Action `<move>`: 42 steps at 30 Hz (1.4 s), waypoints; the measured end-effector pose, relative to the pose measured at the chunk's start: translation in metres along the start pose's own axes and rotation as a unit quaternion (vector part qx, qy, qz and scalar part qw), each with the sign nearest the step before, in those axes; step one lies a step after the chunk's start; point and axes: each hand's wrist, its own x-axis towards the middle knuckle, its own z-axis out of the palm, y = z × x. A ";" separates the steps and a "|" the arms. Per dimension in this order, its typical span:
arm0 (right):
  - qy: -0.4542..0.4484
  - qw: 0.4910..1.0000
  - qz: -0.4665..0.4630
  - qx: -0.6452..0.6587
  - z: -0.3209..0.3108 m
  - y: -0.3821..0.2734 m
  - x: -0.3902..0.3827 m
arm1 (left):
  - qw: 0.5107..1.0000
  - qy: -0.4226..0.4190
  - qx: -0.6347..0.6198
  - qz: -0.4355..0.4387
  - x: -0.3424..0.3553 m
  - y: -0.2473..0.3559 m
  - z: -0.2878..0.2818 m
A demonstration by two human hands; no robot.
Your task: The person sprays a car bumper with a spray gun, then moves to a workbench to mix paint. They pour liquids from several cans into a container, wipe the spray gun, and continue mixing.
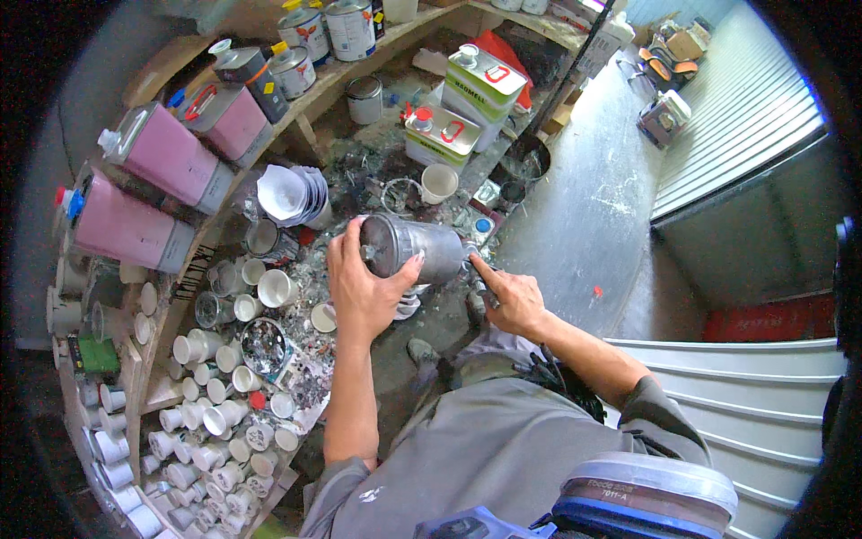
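Head view: the left hand (364, 292) gripped the grey canister (429, 253), just nearer the wearer than the white tub (440, 183); the right hand (514, 301) clasped its metal fitting (469, 252). A slackened left grip could have dropped it.

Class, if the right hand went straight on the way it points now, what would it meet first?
Most likely the right end of the grey canister. The right hand points up and left in the picture toward it, very close; whether they touch is unclear.
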 end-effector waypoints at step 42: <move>-0.144 0.930 0.142 -0.307 -0.208 0.332 0.010 | 0.733 0.147 -0.567 -0.346 -0.125 -0.181 0.060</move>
